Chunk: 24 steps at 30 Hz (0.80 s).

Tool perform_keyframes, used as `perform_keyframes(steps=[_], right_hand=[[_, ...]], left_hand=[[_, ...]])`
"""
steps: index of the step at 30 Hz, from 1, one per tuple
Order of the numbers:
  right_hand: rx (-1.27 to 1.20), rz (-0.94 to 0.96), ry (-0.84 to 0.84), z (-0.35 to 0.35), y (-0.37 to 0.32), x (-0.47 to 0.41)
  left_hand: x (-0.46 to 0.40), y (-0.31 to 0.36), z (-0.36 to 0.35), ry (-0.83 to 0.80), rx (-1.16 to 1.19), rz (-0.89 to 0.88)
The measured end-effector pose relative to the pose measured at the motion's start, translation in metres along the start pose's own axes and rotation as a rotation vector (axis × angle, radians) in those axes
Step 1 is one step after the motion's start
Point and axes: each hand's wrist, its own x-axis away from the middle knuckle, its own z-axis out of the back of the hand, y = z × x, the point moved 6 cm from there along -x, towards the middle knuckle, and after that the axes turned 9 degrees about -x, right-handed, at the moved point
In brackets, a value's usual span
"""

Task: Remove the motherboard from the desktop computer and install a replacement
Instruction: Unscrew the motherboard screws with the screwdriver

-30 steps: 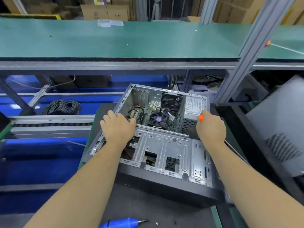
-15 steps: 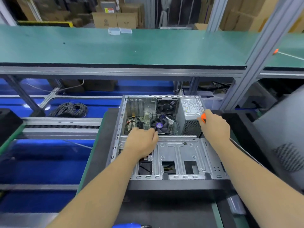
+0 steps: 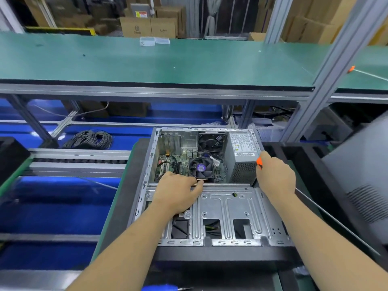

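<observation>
An open desktop case (image 3: 228,208) lies on its side on a black mat. Inside it I see the motherboard (image 3: 178,162), a black CPU fan (image 3: 201,167), a rear fan (image 3: 211,141) and a grey power supply (image 3: 241,156). My left hand (image 3: 178,194) lies over the silver drive cage. Its fingertips are pinched on a small pale part at the crossbar just in front of the CPU fan. My right hand (image 3: 275,175) is closed on an orange-tipped tool (image 3: 259,162) at the case's right wall, beside the power supply.
A blue electric screwdriver (image 3: 163,288) lies at the near edge. A grey side panel (image 3: 357,175) leans at the right. A green shelf (image 3: 168,64) overhangs the back. At the left are a coil of black cable (image 3: 90,139), a roller rail (image 3: 79,158) and a black box (image 3: 10,158).
The case has been turned from skewed to square with me. My left hand slid from the case's left edge to the crossbar by the CPU fan. My right hand stayed at the right wall.
</observation>
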Motion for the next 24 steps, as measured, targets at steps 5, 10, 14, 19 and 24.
perform_keyframes(steps=[5, 10, 14, 19, 24], right_hand=[[0.180, 0.104, 0.028, 0.018, -0.016, -0.004], [-0.335, 0.422, 0.294, 0.106, -0.070, -0.033], [-0.852, 0.559, 0.258, 0.169, -0.111, -0.045], [-0.925, 0.581, 0.118, 0.196, -0.136, -0.052], [-0.851, 0.656, 0.211, 0.216, -0.150, -0.041]], left_hand=[[-0.002, -0.002, 0.001, 0.014, 0.014, 0.017], [-0.005, -0.003, 0.000, -0.033, 0.001, 0.043], [-0.005, -0.005, 0.000, -0.036, 0.018, 0.068], [-0.004, -0.003, 0.005, -0.007, 0.058, 0.045], [0.003, 0.023, 0.020, 0.044, 0.077, -0.158]])
